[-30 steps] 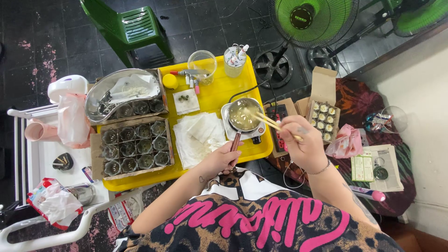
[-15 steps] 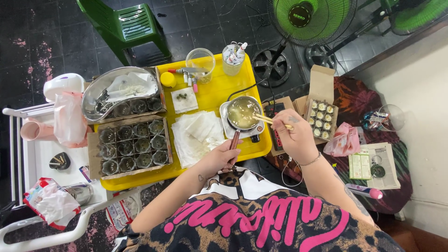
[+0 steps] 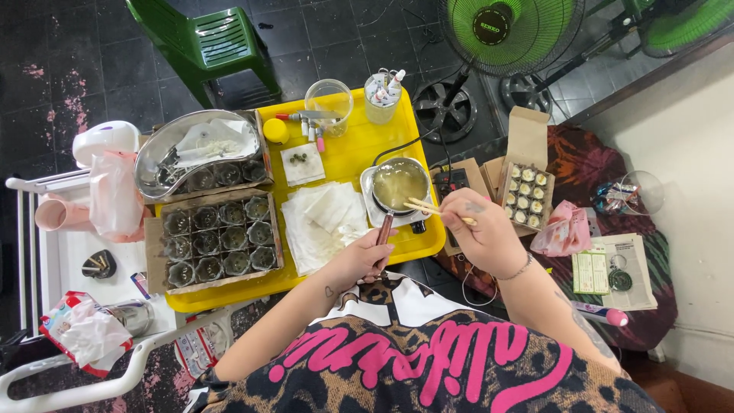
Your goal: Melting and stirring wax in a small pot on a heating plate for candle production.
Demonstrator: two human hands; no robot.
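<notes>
Small pan (image 3: 397, 183) with pale yellowish liquid sits on a white electric warmer at the right end of the yellow tray (image 3: 359, 145). Far left, pink plastic bag (image 3: 113, 195); then metal basin (image 3: 187, 153) above a cardboard box of dark cups (image 3: 218, 239); stack of white paper squares (image 3: 325, 222) mid-tray. Left hand (image 3: 359, 258) is clamped round the pan's reddish handle (image 3: 384, 229). Right hand (image 3: 482, 229), fingers pinched together on wooden chopsticks (image 3: 428, 208), tips at the pan's near rim. Further right, open carton of small filled cups (image 3: 526, 195), well apart from the pan.
</notes>
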